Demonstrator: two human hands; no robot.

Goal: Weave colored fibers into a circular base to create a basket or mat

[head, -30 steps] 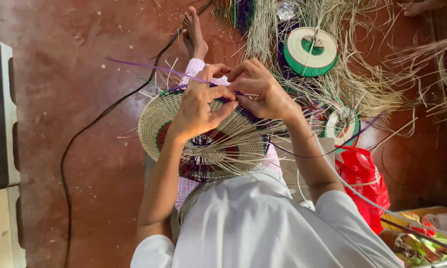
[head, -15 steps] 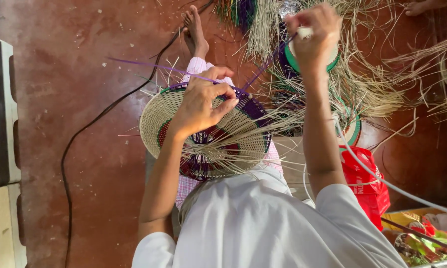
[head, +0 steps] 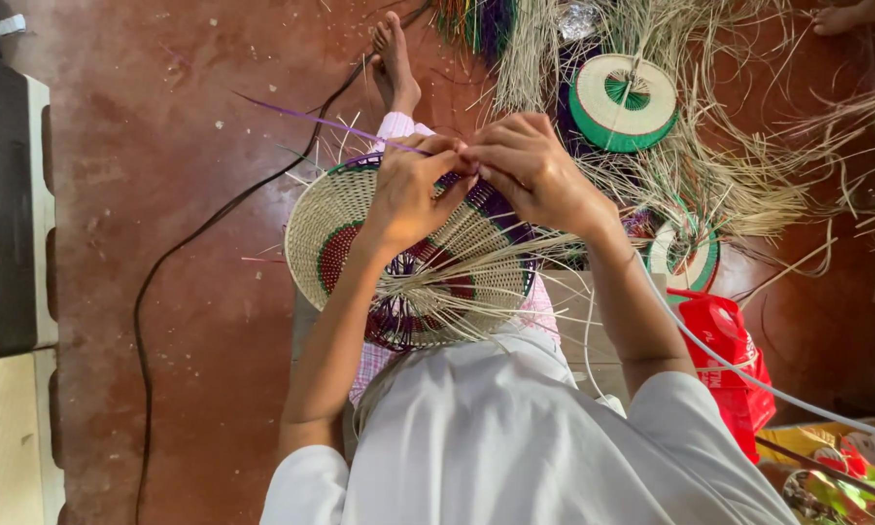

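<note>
A round woven basket (head: 335, 228) of pale straw with red, green and purple rings rests on my lap, loose straw ends fanning from its middle. My left hand (head: 413, 190) grips its upper rim. My right hand (head: 530, 165) meets the left at the rim, fingers pinched on a thin purple strand (head: 311, 120) that runs off to the upper left.
A finished green-rimmed woven disc (head: 622, 102) lies on a heap of loose straw (head: 738, 175) at the upper right, a smaller one (head: 685, 258) below it. A red bag (head: 729, 350) sits to the right. A black cable (head: 180, 253) crosses the red floor. My bare foot (head: 395, 63) stretches ahead.
My right hand, raised high to the upper right pulling the purple strand half a second ago, has come back down to the rim beside the left hand.
</note>
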